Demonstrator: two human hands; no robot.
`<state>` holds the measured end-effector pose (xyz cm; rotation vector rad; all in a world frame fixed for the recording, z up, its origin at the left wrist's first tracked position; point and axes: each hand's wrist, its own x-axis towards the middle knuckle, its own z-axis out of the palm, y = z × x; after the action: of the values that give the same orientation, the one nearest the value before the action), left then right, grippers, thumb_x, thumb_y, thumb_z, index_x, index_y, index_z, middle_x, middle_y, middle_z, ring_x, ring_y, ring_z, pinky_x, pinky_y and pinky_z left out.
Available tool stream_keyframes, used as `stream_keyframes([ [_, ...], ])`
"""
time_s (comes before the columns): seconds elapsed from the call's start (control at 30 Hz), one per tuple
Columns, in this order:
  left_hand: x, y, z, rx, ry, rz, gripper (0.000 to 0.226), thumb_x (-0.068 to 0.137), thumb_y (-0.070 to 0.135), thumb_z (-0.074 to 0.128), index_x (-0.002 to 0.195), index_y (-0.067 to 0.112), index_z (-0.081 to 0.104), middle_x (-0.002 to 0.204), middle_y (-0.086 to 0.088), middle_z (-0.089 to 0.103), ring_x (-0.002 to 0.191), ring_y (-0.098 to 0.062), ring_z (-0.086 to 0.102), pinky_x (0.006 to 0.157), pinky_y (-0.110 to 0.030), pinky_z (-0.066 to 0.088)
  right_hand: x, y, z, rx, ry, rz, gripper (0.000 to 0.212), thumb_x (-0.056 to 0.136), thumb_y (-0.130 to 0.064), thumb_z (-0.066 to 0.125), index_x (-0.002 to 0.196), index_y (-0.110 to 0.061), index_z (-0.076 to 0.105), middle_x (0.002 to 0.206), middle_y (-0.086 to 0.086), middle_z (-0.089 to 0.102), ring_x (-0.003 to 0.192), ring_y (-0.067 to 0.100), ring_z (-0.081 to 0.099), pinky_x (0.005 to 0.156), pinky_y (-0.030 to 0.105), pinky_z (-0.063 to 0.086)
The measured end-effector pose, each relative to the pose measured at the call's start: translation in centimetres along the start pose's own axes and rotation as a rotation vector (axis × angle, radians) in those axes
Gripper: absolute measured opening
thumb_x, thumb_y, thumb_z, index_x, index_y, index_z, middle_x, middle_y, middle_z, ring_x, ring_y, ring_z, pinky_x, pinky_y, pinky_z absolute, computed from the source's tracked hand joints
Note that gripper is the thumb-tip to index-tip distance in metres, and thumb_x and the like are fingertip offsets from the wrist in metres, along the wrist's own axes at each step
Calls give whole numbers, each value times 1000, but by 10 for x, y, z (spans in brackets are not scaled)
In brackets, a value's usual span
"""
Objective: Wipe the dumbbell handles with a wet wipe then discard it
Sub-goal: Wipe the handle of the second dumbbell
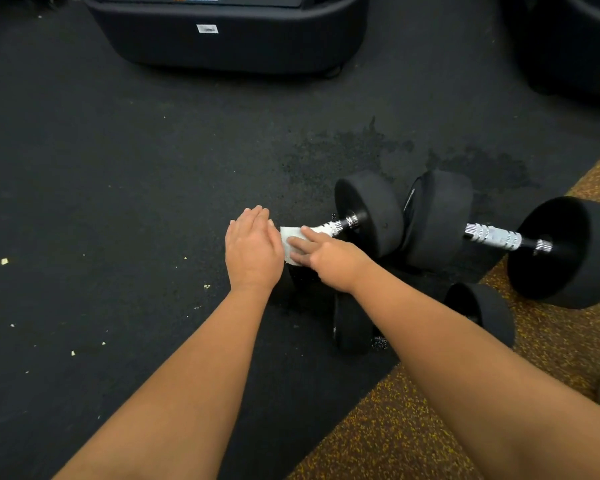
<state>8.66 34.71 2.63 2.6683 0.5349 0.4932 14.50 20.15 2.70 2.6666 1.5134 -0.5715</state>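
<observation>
Mid-wipe, 1st of the handles: your right hand (326, 260) presses straight fingers on the wipe (289, 241), which is draped over the near end of the left handle (336, 227), and grips nothing. Your left hand (253, 247) lies flat and empty, fingers together, just beside it. Next, likely: slide the wipe toward the far weight (369, 213), then do the 2nd handle (492, 237). The near weight is hidden under your hands; no bin in view.
</observation>
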Motion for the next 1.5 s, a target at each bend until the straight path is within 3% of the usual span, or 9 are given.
stream_keyframes([
  [0.37,-1,1,-1,1,5,-4,39,96,20,38,124,4,58,132,-10,57,131,-24,45,115,-42,27,3,-14,-1,-17,22,46,57,98,-8,33,151,-18,15,159,-4,6,147,27,1,109,37,33],
  [0.6,1,3,-2,8,18,5,45,94,24,31,120,3,61,126,-11,61,125,-27,51,110,-45,33,-4,3,1,-47,0,10,54,98,-6,36,149,-20,24,159,-5,6,147,24,2,111,39,32],
  [0.73,1,3,-2,10,8,5,41,94,21,36,120,2,60,126,-13,60,126,-27,50,111,-46,32,-10,3,-3,63,37,46,62,90,2,43,147,-19,29,157,-2,18,145,24,11,102,41,42],
  [0.87,1,4,-2,16,-17,-6,37,96,19,40,124,2,58,131,-12,57,130,-26,46,114,-43,26,-11,4,-1,427,213,101,65,83,10,42,139,-21,45,141,7,48,132,27,40,105,39,38],
  [0.93,2,5,-3,14,-31,-24,36,97,18,41,126,3,57,133,-10,55,132,-24,43,116,-41,21,-11,6,1,663,313,218,62,85,10,42,138,-23,47,136,7,54,125,25,50,106,27,37],
  [1.03,4,7,-4,21,-43,-31,36,97,17,41,125,4,57,132,-10,56,129,-23,45,116,-41,21,-12,10,-7,957,462,356,51,89,7,43,134,-15,52,130,6,58,119,17,54,95,12,35],
  [1.17,7,10,-6,40,-63,-57,36,96,17,40,125,5,57,135,-10,53,130,-24,44,116,-41,20,-23,14,-25,1341,550,446,35,90,-2,41,111,-20,63,95,-2,65,85,10,58,69,18,46],
  [1.3,7,15,-6,39,-55,-64,35,95,12,42,123,3,59,134,-12,53,132,-28,42,116,-44,21,-25,19,-28,1457,556,477,29,88,-5,44,94,-24,64,92,3,66,84,17,60,71,31,47],
  [1.5,9,35,-11,-68,-58,-23,36,93,11,45,127,3,56,134,-10,53,137,-29,33,113,-40,29,-30,21,-41,1586,618,434,23,89,-3,48,86,-21,63,84,1,64,78,16,59,67,30,46],
])
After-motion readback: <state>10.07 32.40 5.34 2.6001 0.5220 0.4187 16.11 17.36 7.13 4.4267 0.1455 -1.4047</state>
